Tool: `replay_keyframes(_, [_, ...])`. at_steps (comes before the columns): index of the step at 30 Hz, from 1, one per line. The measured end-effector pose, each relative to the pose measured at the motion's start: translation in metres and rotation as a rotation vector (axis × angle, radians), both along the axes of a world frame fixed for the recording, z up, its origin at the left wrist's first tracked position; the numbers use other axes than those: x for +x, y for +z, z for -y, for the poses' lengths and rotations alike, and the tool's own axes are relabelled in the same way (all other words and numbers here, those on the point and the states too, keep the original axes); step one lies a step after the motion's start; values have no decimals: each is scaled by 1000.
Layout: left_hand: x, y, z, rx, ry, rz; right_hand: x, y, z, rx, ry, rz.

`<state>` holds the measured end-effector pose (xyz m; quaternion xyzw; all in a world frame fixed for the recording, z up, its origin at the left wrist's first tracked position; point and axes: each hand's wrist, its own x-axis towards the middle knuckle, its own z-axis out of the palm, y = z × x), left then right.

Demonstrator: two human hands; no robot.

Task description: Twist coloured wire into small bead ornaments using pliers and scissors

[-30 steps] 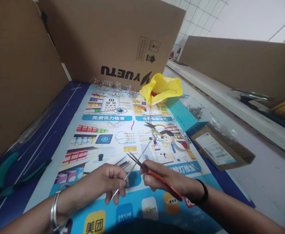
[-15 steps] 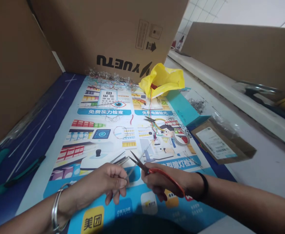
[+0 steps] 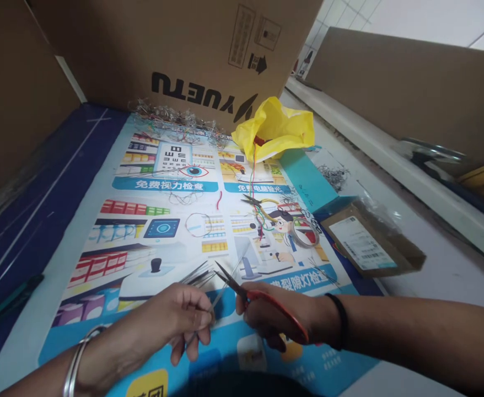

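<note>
In my left hand [image 3: 184, 320], closed at the lower middle of the head view, is a bundle of thin metal wires [image 3: 196, 275]. Their ends stick out past the fingers toward the far side. My right hand [image 3: 277, 314] is wrapped round red-handled scissors [image 3: 262, 311], whose dark blades point up and left. The blade tips are close to the wires, slightly apart; whether they touch any strand I cannot tell. Both hands are above a printed poster sheet [image 3: 209, 353].
Yellow-handled scissors [image 3: 252, 200], a wire loop [image 3: 198, 225] and a tape roll [image 3: 307, 232] lie ahead. Farther back are a yellow bag [image 3: 279, 132], tangled wires [image 3: 179, 121] and a turquoise box [image 3: 308, 179]. A small cardboard box [image 3: 361, 242] is right; a green-handled tool [image 3: 10, 300] is left.
The view has shifted somewhat. My left hand still holds the wires, whose ends look more fanned out. The scissors remain in my right hand, close to the wires.
</note>
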<state>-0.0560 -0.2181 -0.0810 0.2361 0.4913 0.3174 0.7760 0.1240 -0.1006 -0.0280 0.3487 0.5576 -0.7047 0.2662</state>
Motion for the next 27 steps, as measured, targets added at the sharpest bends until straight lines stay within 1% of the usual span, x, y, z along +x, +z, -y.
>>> replay_keyframes(3, [1, 4, -1, -2, 0, -3, 0, -2, 2, 2, -41, 24])
replay_keyframes(6, [1, 7, -2, -10, 0, -3, 3, -7, 3, -26, -115, -8])
replay_keyframes(8, [1, 8, -2, -24, -2, -20, 5, -11, 4, -35, -137, -25])
replay_keyframes(12, [1, 8, -1, -21, 1, -9, 7, -15, 6, -20, -159, -48])
replay_keyframes(18, [1, 9, 0, -4, 7, -5, 7, -15, 9, -42, -232, -43])
replay_keyframes(22, [1, 6, -1, 2, -12, -14, 7, -17, 12, -12, -269, -41])
replay_keyframes(25, [1, 4, 0, 21, -19, -9, 9, -20, 12, -18, -268, -44])
replay_keyframes(27, [3, 5, 0, 24, -24, -21, 11, -23, 10, -45, -243, -52])
